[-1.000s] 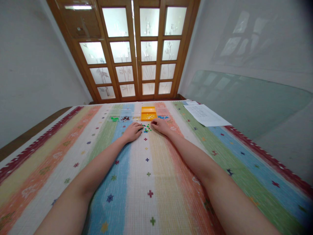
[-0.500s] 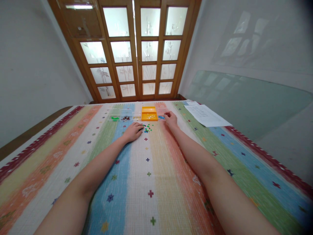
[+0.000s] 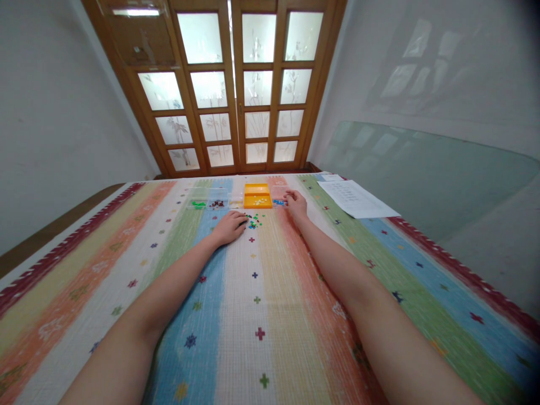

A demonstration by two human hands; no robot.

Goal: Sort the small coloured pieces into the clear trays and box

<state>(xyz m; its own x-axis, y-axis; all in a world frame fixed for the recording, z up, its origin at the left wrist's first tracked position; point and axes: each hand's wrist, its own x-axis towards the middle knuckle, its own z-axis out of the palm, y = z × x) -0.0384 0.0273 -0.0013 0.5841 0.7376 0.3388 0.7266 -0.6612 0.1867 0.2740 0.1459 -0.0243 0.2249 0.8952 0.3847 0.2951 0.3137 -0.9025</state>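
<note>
My left hand [image 3: 230,226] lies on the tablecloth with its fingers stretched out and lightly bent, tips beside a loose pile of small mixed beads [image 3: 255,220] in green, dark red and blue. Nothing shows in it. At the right, my right hand [image 3: 296,203] hovers by a clear box with blue beads [image 3: 278,202]; its fingers are a little apart and I see nothing held. Between the hands stands an open orange box [image 3: 258,189] with white pieces in it. Further left are clear boxes holding green beads [image 3: 198,205] and dark red beads [image 3: 217,203].
A striped tablecloth [image 3: 270,337] covers the table. Sheets of paper [image 3: 358,198] lie at the right far side. Beyond the table's far edge are wooden doors with glass panes [image 3: 257,87], and a glass sheet [image 3: 405,169] leans at the right wall.
The fingers of my right hand have opened a little and the hand has shifted slightly by the blue beads. My left hand stays where it was.
</note>
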